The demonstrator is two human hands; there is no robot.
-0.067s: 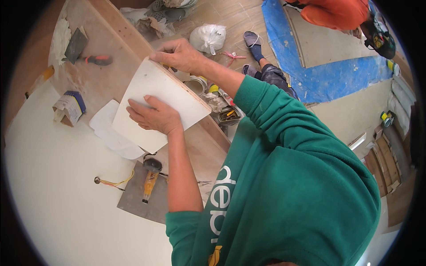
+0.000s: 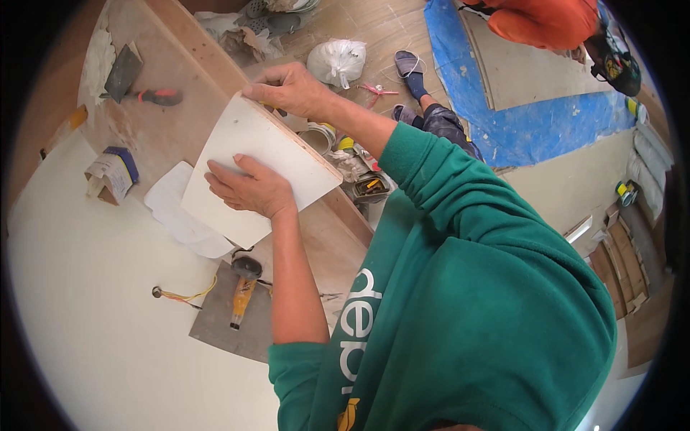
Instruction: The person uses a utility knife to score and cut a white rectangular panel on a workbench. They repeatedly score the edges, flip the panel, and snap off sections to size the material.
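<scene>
A white panel [image 2: 248,154] with a raw wood edge rests tilted across a dusty wooden board [image 2: 190,43]. My left hand [image 2: 251,185] lies on its white face, fingers stretched out and slightly spread. At the panel's far corner my right hand [image 2: 291,90] is closed, thumb and fingers pinching the edge; whether something small is between them is hidden. Under the panel's left side sits a thin white sheet [image 2: 180,208]. Beside my left forearm, a yellow-and-black power tool [image 2: 243,294], resembling an angle grinder, lies on a grey plate [image 2: 208,316].
A red-and-black-handled tool [image 2: 159,97], a dark flat blade [image 2: 123,72] and a torn box [image 2: 113,174] are at left. Yellow wires [image 2: 183,295] leave a hole. Beyond are a white bag [image 2: 338,61], blue floor covering [image 2: 532,118], a person in orange [image 2: 546,25] and another's sandalled foot [image 2: 408,65].
</scene>
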